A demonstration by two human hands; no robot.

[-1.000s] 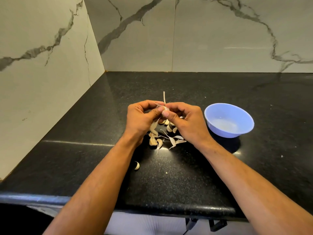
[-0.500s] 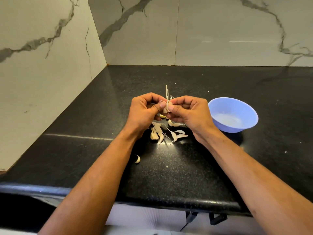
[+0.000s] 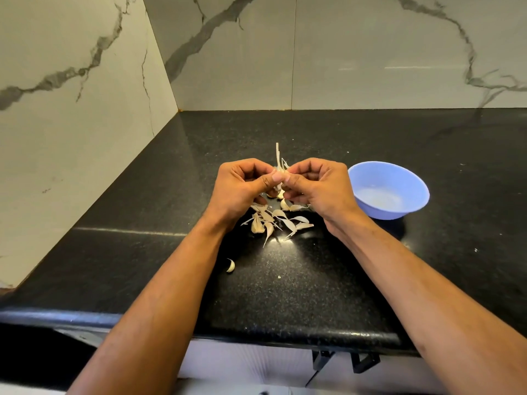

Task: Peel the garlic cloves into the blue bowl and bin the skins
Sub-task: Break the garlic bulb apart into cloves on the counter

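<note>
Garlic clove (image 3: 281,178) sits pinched between left hand (image 3: 242,186) and right hand (image 3: 319,186); slipping, it could miss the blue bowl (image 3: 410,203).

Two bare forearms, no sleeves in view up to the lower frame edge. Left hand (image 3: 242,186): no ring, no glove, no band at the wrist behind the fingers; short trimmed nail on the thumb. Right hand (image 3: 319,186): likewise ringless and ungloved, wrist bare behind the fingers. Faint hair along both forearms. No markings visible.
</note>
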